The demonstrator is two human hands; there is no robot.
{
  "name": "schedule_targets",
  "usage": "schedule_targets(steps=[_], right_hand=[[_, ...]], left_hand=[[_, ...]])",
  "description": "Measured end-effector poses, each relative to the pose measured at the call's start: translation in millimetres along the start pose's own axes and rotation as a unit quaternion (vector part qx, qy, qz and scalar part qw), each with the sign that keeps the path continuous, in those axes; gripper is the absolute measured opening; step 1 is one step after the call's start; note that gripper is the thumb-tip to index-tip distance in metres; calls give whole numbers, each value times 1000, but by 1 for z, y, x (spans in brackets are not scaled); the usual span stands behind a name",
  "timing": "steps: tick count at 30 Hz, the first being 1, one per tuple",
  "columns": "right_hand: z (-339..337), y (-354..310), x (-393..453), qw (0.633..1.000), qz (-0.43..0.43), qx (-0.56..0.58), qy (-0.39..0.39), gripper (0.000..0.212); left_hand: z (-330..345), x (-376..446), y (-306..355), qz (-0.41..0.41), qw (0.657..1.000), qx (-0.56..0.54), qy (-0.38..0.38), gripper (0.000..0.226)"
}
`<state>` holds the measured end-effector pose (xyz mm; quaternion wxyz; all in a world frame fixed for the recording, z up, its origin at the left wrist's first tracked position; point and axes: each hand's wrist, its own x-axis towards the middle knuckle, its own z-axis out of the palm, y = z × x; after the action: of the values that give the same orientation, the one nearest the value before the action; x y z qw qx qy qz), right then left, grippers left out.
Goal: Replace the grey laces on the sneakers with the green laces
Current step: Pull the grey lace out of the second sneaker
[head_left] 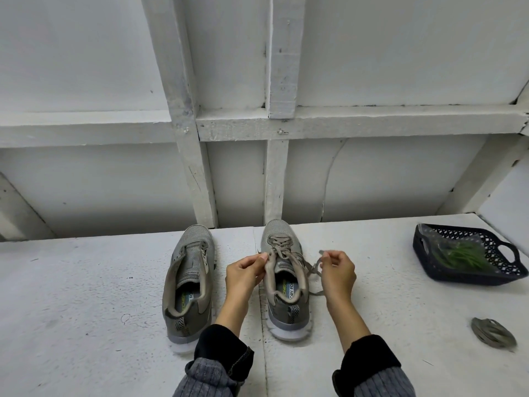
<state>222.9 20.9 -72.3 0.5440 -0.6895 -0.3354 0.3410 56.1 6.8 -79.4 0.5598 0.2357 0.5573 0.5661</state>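
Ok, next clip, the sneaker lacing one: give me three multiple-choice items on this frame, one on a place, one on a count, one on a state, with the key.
1. Where do the green laces lie?
A. In the dark basket on the right
B. Inside the left sneaker
C. Under the right sneaker

2. How many sneakers stand on the white surface?
A. One
B. Two
C. Three

3. What state is the left sneaker in?
A. Laced in green
B. Laced in grey
C. Without a lace

Key:
1 A: the green bundle sits inside the basket.
2 B: the left sneaker and the right sneaker stand side by side.
3 C: its eyelets look bare, and a removed grey lace lies coiled at the right, while the left hand and right hand each pinch the grey lace on the right sneaker.
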Motion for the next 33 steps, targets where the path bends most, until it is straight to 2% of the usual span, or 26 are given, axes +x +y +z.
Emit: schedule_targets(steps=[4, 7, 10, 13, 15, 17, 24, 27, 30, 33], right_hand=[[-1, 24, 1, 989, 7, -131, -72, 10], [1, 19, 3, 971, -69, -217, -70, 12], [6, -5, -2, 969, -161, -181, -56, 9], [13, -19, -10, 962, -201, -148, -109, 9], [18, -17, -14, 952, -199, -178, -152, 8], [21, -10, -17, 947, -197, -198, -160, 10], [18, -9, -16, 937, -222, -241, -125, 13], [18, -7, -14, 939, -203, -258, -105, 18], [19, -4, -13, 947, -168, -259, -88, 21], [22, -2, -14, 959, -135, -240, -76, 23]], left_hand=[[0, 0, 0, 0, 1000, 0, -2, 8], [1, 0, 1, 5, 1000, 11, -1, 7], [6, 0, -2, 16, 999, 36, 19, 6], [10, 3, -5, 32, 996, 72, 37, 9], [13, 3, -4, 57, 991, 114, 43, 10], [17, 1, 0, 85, 982, 161, 45, 10], [21, 1, 0, 169, 934, 312, 41, 18], [22, -2, -6, 196, 910, 358, 66, 25], [24, -2, -12, 208, 899, 373, 97, 32], [26, -5, -15, 195, 911, 341, 121, 35]])
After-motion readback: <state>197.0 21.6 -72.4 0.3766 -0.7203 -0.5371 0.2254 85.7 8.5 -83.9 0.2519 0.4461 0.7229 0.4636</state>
